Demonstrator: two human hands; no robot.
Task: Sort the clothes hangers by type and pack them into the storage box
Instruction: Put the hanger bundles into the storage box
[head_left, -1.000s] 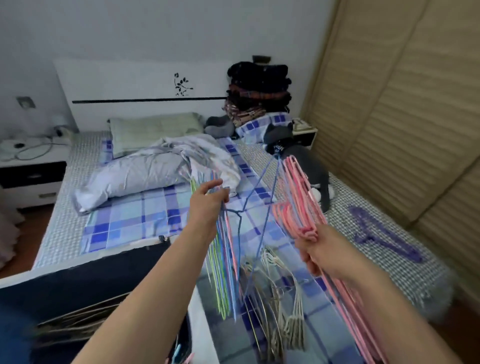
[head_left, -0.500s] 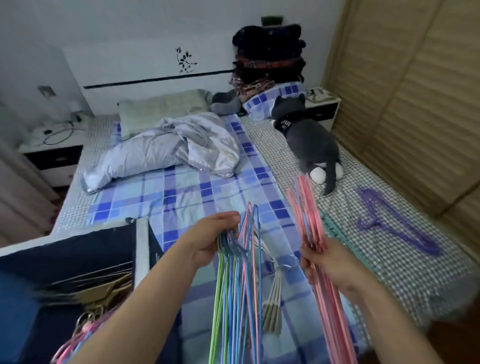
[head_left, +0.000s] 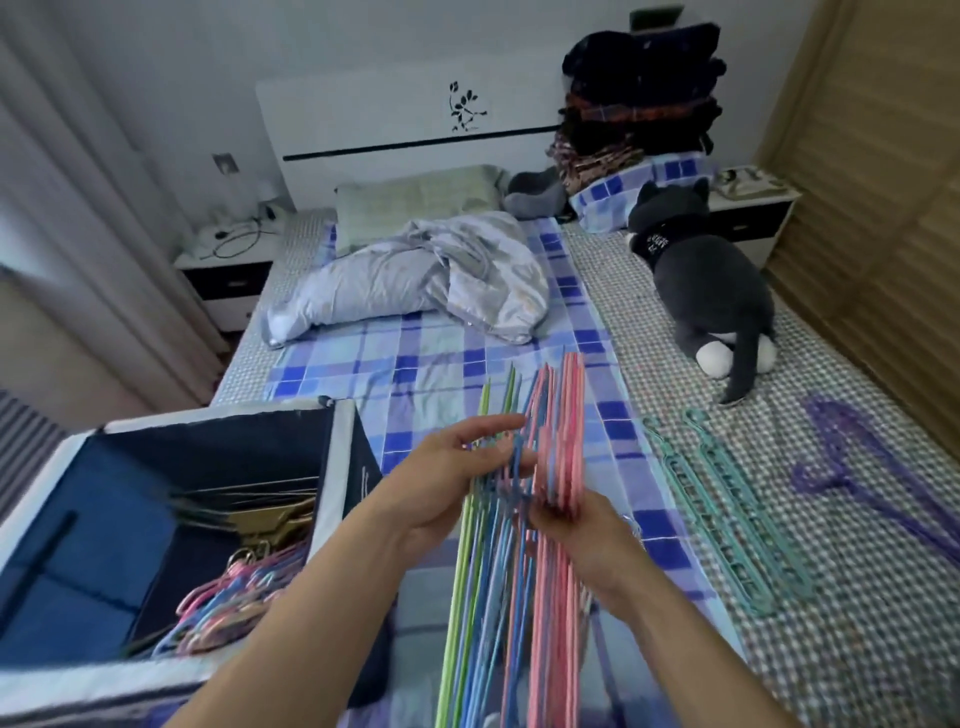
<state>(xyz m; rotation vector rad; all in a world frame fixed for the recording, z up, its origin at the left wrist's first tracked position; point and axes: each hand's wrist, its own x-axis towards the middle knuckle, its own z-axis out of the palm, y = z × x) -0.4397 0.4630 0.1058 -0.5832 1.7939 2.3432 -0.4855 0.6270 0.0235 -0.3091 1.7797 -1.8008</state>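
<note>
Right now both hands are bringing two bunches of thin wire hangers together into one stack above the bed. The left hand has the green and blue hangers, thumb on one side, fingers stretched fairly wide across the hooks; the grip is blurred, so whether it pinches or just steadies them I cannot tell for sure. The right hand has its fingers curled round the pink hangers, touching the other bunch.

Step in hand, as I judge it: merging same-type wire hangers before packing. Next move probably calls for squaring the hooks so they nest, then swinging the whole stack left and laying it flat in the storage box, which sits open just beside the left forearm. Inside it already lie a pile of coloured wire hangers and some gold-toned hangers.

Not yet sorted: two teal plastic hangers on the bed to the right, and purple hangers further right, well apart from the box.

Hard to see: the lower ends of the held hangers are cut off at the bottom edge, the hooks are motion-blurred, the count is unreadable, and the box's near corner is out of frame
</note>
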